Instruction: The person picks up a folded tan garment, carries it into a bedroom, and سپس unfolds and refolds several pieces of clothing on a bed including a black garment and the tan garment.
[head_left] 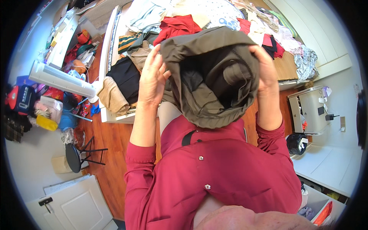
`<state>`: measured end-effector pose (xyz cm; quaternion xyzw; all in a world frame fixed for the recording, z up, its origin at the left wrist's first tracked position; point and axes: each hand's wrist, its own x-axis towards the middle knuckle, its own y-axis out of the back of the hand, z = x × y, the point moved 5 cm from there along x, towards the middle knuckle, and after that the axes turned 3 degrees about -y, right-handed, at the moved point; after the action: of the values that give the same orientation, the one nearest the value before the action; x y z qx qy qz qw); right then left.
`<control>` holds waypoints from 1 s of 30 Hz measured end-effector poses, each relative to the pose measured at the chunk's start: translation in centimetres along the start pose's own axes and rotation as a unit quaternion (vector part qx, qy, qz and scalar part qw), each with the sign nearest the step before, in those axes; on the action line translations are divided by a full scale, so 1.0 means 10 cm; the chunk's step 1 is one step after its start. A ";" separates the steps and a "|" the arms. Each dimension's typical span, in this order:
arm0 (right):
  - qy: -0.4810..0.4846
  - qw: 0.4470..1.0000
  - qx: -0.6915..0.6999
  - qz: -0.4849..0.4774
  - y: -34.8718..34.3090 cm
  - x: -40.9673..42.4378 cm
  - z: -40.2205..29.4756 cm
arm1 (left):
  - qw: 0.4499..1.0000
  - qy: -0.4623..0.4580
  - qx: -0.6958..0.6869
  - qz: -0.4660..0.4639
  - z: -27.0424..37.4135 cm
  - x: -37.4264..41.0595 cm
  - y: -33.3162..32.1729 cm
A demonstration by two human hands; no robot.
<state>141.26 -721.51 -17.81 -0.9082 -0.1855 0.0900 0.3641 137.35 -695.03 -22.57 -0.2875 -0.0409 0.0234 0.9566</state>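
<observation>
A dark olive garment (212,37), with a gathered elastic waistband, is held up in front of my body. Its wide opening faces me and shows the seams and folds of the inside. My left hand (153,76) holds its left edge, fingers against the cloth. On the opposite edge, my right hand (264,67) grips the band, its fingertips partly hidden by fabric. Behind the garment lies a bed covered with clothes, including a red piece (181,26), black folded cloth (123,79) and a tan knitted piece (113,96) at the near left corner.
A white tower fan (63,79) stands left of the bed, by piled bags (24,99). A black folding stool (73,158) is on the wooden floor (112,161). To the right are a small cabinet (312,110) and a bin with a black liner (296,144).
</observation>
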 end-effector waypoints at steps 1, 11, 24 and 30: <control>0.005 1.000 0.007 0.002 -0.09 -0.03 -0.11 | 0.996 -0.018 0.085 0.024 -0.02 0.00 -0.08; 0.051 0.997 0.022 -0.050 -0.25 -0.07 -0.48 | 0.732 -0.198 0.528 -0.382 -0.85 -0.72 -0.93; 0.239 0.949 -0.008 0.208 0.48 -0.05 -1.17 | 0.521 -0.348 0.757 -0.182 0.89 0.34 -0.45; 0.262 0.949 -0.075 0.155 0.22 -0.30 -1.31 | 0.402 -0.498 0.764 -0.089 1.62 0.49 -1.11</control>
<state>143.02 -732.43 -9.82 -0.9420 0.0533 -0.1104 0.3123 140.98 -695.10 -2.64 0.6303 -0.5001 0.0989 0.5856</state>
